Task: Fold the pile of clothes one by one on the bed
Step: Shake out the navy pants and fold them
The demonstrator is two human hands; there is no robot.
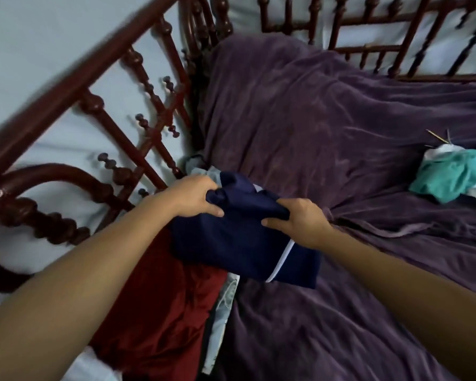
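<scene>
both hands (195, 198) grip the navy garment (239, 243), hanging lengthwise toward the person

Reaches in with both bare forearms from the lower corners, converging at mid-frame. Grips bunched cloth of the garment (231, 243) in the left hand (197, 198), fingers curled over the edge, thumb pointing inward. Grips likewise with the right hand (297, 221), knuckles up, thumb pointing inward toward the other. Holds the hands near each other, not touching, left slightly farther forward.
</scene>
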